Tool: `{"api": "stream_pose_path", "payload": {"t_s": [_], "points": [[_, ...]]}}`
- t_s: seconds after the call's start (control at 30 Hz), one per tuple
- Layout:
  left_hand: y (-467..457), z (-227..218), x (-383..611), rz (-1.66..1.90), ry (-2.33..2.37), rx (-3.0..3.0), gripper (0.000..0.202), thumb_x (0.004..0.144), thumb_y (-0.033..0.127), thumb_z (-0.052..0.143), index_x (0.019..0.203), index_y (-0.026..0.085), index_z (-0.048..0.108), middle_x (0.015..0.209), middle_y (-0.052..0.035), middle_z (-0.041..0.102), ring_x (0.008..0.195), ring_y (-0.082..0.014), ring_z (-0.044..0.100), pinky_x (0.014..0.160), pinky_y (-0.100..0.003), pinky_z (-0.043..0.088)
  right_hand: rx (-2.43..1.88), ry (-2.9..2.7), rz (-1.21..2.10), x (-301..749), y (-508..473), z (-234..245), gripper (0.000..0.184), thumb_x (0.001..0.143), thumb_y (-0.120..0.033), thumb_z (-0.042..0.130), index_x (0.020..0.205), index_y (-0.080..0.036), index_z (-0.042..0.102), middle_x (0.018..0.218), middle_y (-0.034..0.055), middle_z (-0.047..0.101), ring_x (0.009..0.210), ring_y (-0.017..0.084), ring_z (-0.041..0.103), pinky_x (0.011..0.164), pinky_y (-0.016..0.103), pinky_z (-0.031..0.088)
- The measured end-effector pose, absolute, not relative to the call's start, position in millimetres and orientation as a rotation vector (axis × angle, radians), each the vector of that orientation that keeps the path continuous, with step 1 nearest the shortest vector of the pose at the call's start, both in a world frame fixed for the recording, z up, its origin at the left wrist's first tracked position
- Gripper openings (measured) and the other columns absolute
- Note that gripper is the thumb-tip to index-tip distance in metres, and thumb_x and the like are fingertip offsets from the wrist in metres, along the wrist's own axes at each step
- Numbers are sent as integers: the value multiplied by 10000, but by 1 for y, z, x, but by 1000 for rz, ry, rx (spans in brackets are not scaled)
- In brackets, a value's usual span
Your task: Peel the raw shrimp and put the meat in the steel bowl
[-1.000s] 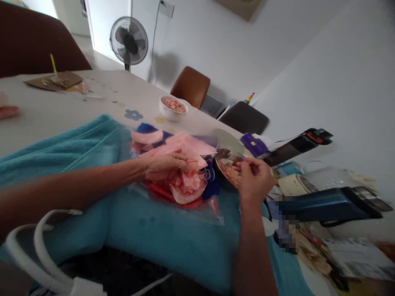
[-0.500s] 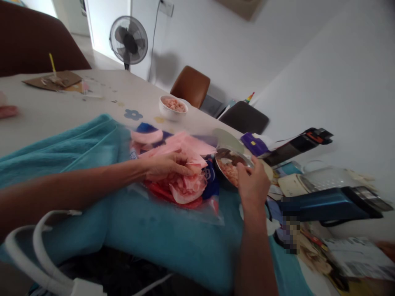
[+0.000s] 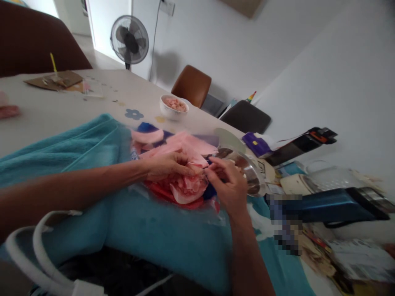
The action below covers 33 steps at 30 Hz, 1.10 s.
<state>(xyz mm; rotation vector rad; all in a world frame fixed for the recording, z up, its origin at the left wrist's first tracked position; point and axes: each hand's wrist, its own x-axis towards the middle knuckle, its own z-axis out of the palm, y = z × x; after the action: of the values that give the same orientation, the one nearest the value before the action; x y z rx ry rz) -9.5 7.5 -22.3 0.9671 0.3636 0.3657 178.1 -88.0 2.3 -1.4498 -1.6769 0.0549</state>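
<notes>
Pink, thick curved peels (image 3: 193,142) that look like pomelo rind lie heaped on a red and blue plastic bag (image 3: 188,202). Over the heap, my left hand (image 3: 169,165) is closed on a pale pink pomelo segment (image 3: 195,167). My right hand (image 3: 227,183) meets it from the right, thumb and fingers pinched at the segment's edge; whatever is between them is too small to make out. Below the hands lies a larger pink fruit chunk (image 3: 188,189) among the peels. Just behind my right hand stands a metal bowl (image 3: 254,176), its contents mostly hidden.
A white bowl (image 3: 174,113) of pink pulp stands farther back. Teal towels (image 3: 89,142) cover the near table. On the right are a blue bottle (image 3: 333,204), a black bottle (image 3: 299,148) and a purple pack (image 3: 256,144). A white cable (image 3: 40,255) loops at lower left.
My right hand has moved left from over the metal bowl to the segment in my left hand. The metal bowl now sits tilted differently, showing more of its inner wall. My left hand stays put.
</notes>
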Motion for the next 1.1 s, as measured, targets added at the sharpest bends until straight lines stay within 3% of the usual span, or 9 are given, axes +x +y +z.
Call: {"api": "stream_pose_path", "payload": {"t_s": [0.13, 0.4, 0.57, 0.7, 0.83, 1.0, 1.1], "points": [[8, -23, -11, 324, 314, 973, 240, 754, 176, 805, 956, 115, 692, 776, -68, 737, 599, -103, 690, 614, -194, 557, -1367, -1824, 192, 167, -87, -2, 221, 847, -304, 682, 1065, -312, 714, 919, 8, 704, 803, 172, 641, 715, 322, 547], [8, -23, -11, 365, 284, 880, 168, 772, 118, 777, 912, 118, 684, 772, -52, 734, 592, -105, 695, 555, -171, 555, -1370, -1704, 323, 161, -88, -6, 127, 863, -280, 661, 976, -289, 717, 905, -8, 725, 729, 141, 652, 666, 281, 541], [9, -22, -11, 373, 277, 814, 120, 776, 82, 757, 861, 105, 676, 759, -51, 727, 609, -118, 708, 572, -179, 580, -1318, -1523, 407, 153, -89, -9, 15, 847, -257, 666, 854, -254, 679, 778, -33, 685, 581, 103, 595, 587, 252, 518], [10, -19, -13, 343, 233, 772, 78, 805, 79, 726, 864, 105, 681, 764, -54, 735, 595, -113, 708, 563, -167, 581, -1286, -1355, 520, 150, -87, -10, 71, 820, -288, 683, 802, -233, 641, 715, -43, 646, 538, 92, 559, 561, 242, 505], [11, -17, -14, 308, 239, 784, 57, 814, 82, 715, 865, 98, 694, 725, -60, 735, 556, -113, 700, 541, -162, 574, -1301, -1382, 559, 152, -86, -10, 69, 838, -300, 673, 862, -238, 656, 760, -35, 666, 562, 97, 588, 590, 251, 524], [9, -16, -13, 343, 252, 812, 103, 792, 68, 733, 886, 103, 710, 735, -60, 744, 555, -113, 698, 528, -162, 567, -1352, -1615, 403, 158, -89, -10, 208, 870, -264, 631, 1066, -286, 697, 933, -1, 719, 781, 147, 667, 742, 300, 556], [8, -16, -12, 357, 266, 822, 97, 789, 81, 742, 877, 100, 707, 726, -65, 742, 556, -119, 698, 532, -171, 572, -1363, -1638, 419, 158, -89, -11, 219, 864, -279, 649, 1076, -294, 698, 951, 0, 725, 766, 149, 673, 727, 305, 559]]}}
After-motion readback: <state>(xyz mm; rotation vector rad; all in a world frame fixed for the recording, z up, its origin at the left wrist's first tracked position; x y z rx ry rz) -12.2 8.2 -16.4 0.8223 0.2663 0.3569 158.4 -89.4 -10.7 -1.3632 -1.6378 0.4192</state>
